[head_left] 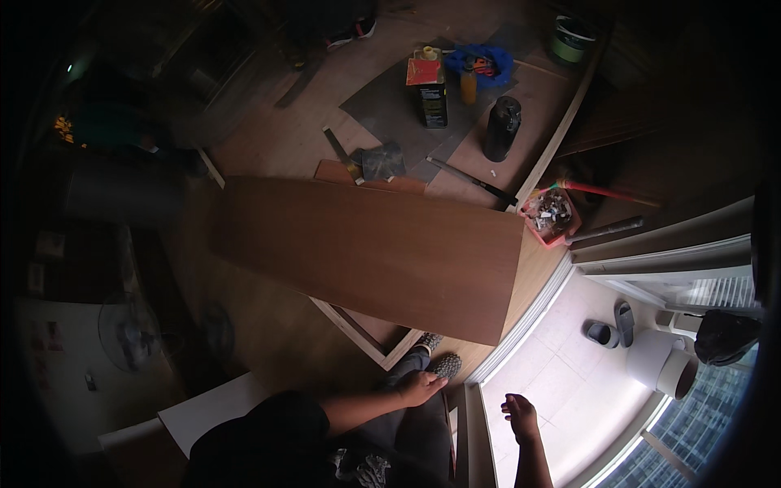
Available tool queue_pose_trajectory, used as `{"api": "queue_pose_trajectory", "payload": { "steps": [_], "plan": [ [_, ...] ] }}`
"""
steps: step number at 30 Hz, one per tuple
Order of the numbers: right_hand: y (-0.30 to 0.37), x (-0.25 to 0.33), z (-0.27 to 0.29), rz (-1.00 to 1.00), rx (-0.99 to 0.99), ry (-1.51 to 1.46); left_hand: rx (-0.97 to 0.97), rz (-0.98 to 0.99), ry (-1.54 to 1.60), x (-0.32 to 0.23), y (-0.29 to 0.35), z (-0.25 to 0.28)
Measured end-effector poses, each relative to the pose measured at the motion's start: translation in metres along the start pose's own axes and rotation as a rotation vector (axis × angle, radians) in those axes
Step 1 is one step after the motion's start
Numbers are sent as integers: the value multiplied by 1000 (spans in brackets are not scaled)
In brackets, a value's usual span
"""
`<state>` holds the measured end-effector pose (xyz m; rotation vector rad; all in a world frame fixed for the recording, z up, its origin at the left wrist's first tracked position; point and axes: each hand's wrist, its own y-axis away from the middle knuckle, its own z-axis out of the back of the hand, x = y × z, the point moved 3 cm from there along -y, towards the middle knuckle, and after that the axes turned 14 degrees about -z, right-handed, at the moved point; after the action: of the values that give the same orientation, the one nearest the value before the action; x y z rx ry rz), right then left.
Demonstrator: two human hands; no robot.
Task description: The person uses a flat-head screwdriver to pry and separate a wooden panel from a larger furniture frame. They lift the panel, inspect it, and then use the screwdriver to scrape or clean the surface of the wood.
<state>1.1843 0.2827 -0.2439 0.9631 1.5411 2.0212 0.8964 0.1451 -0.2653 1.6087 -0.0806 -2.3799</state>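
Note:
My left hand point(421, 389) is over my leg, beside my dark patterned shoe point(447, 365). Its fingers reach forward, fairly flat, and nothing shows in them. Out to the right, my right hand point(521, 416) is raised above the pale tiled floor, its fingers loosely bent and a little apart, with no object visible. Before me lies a long brown wooden panel point(366, 252), apart from both hands. Beneath its near edge a pale wooden frame point(350, 329) sticks out.
Beyond the panel are a rectangular can point(434, 102), a black cylinder point(502, 128), a blue bag point(498, 63) and a handsaw-like long tool point(472, 180). A red tray point(561, 232) of small bits stands right. Slippers point(603, 333) lie past the door track; a fan point(128, 340) stands left.

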Motion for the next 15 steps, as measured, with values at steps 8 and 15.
{"api": "queue_pose_trajectory", "payload": {
  "steps": [8,15],
  "plan": [
    [-44,-100,130,28,-290,714,-242,359,-191,60,188,160],
    [4,-67,224,-274,-568,-29,-277,390,-437,21,256,183]
  ]
}}
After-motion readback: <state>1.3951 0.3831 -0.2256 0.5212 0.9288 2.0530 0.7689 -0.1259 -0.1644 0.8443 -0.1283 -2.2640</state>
